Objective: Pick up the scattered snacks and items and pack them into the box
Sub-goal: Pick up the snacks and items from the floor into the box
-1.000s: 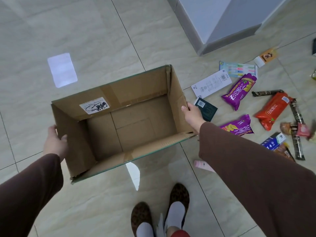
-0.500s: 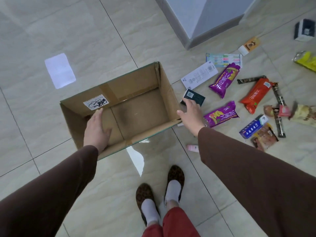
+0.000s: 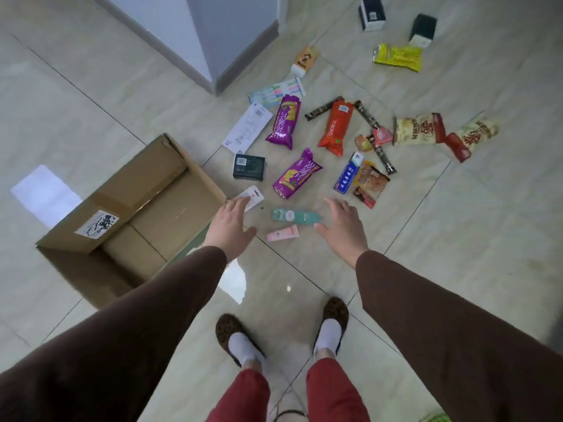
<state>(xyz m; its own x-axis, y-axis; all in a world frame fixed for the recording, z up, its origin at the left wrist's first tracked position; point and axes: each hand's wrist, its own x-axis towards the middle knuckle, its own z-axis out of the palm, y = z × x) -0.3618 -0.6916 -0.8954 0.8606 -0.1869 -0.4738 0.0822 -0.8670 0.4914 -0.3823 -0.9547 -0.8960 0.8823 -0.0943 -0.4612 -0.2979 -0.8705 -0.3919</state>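
An open, empty cardboard box [image 3: 91, 236] sits on the tiled floor at the left. Scattered to its right lie a green packet [image 3: 295, 216], a small pink tube [image 3: 282, 233], a white card packet [image 3: 253, 197], two purple snack bags [image 3: 297, 173], an orange-red bag [image 3: 336, 127], a dark box [image 3: 249, 167] and a blue box [image 3: 348, 173]. My left hand [image 3: 229, 227] hovers open beside the box's right corner, over the white card packet's edge. My right hand [image 3: 342, 228] is open just right of the green packet. Neither hand holds anything.
A grey-white wall corner [image 3: 213, 41] juts in at the top. Farther off lie a yellow bag [image 3: 397, 57], peanut bags [image 3: 419, 129], two dark cartons [image 3: 371, 13], a white paper [image 3: 248, 127] and a pen pack [image 3: 275, 91]. My slippered feet [image 3: 330, 324] stand below.
Both hands have let go of the box and moved right, over the scattered items. The view has swung right, and more packets show at the top right.
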